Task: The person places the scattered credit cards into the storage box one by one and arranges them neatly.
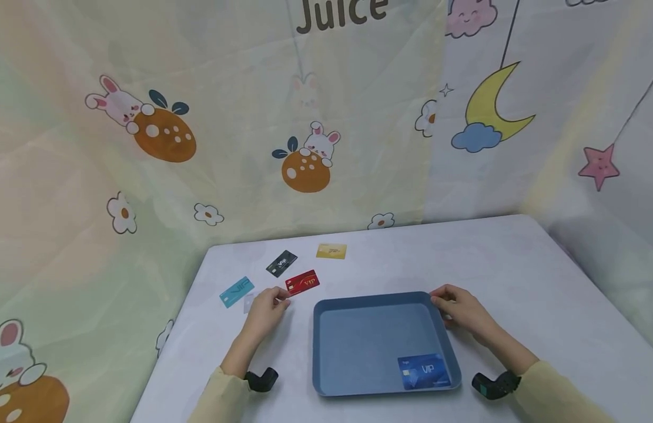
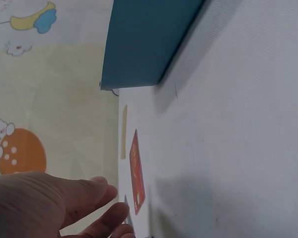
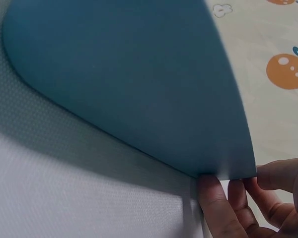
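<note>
My left hand [image 1: 266,310] hovers beside the near left corner of a red VIP card [image 1: 302,282], fingers loosely bent. A small gap separates the fingertips from that card [image 2: 136,173] in the left wrist view. Around it lie a teal card [image 1: 236,292], a black card [image 1: 281,264] and a gold card [image 1: 331,251]. A pale card [image 1: 248,303] is partly hidden behind the left hand. My right hand [image 1: 464,308] grips the far right corner of a blue tray [image 3: 139,89], thumb at the rim. Inside the tray, a blue VIP card [image 1: 424,371] lies at the near right.
Everything lies on a white-covered table [image 1: 559,317]. A printed cloth backdrop [image 1: 241,117] with rabbits and oranges hangs behind and at the left. Each wrist wears a black camera mount, such as the right one [image 1: 496,385].
</note>
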The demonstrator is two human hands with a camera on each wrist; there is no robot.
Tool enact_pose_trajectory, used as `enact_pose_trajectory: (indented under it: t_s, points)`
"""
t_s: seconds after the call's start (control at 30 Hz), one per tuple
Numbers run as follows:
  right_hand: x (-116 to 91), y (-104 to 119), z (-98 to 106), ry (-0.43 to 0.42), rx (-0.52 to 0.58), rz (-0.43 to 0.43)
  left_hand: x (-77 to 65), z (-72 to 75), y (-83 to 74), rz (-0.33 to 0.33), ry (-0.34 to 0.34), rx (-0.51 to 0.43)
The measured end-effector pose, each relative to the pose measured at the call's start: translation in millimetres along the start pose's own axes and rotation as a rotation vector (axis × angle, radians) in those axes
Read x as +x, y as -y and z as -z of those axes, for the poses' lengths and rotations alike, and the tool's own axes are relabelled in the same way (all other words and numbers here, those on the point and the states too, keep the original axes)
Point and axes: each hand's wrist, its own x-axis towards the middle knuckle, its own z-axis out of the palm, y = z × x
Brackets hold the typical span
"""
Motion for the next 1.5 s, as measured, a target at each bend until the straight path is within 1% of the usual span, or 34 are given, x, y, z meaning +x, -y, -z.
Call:
enact_pose_trajectory:
  t_s: [0.17,0.3,0.47,0.63,0.8,0.93,1.03,1.3,1.5]
  points:
    - [-1,1,-2,-0.011,-0.012,0.006,2.1,0.7,7.1,0.013,0.0,0.002]
    - [-1,0,-1,-0.015,-0.017,0.003,3.9,1.9,9.3,0.017,-0.008,0.0]
    - [-1,0,-1,-0.014,-0.012,0.001,6.4,2.6,12.7,0.038,-0.019,-0.01]
    - [-2,-2,-1,-0.017,-0.012,-0.007,6.5,4.0,18.1,0.064,-0.015,-0.018]
    - [-2,-3,-1,-0.014,-0.011,0.006,6.0,6.6,24.6,0.093,-0.022,-0.022]
    - [-1,-2,-1,-0.012,-0.01,0.008,6.4,9.3,28.1,0.103,-0.024,-0.031]
    - [-1,-2,-2,-0.017,-0.008,0.002,6.5,11.0,30.7,0.097,-0.025,-0.031]
    - [-2,-1,-1,-0.019,-0.009,-0.004,7.9,12.2,37.8,0.105,-0.051,-0.018]
    - [-2,-1,-1,-0.015,-0.005,0.001,10.3,11.0,42.7,0.091,-0.072,0.004]
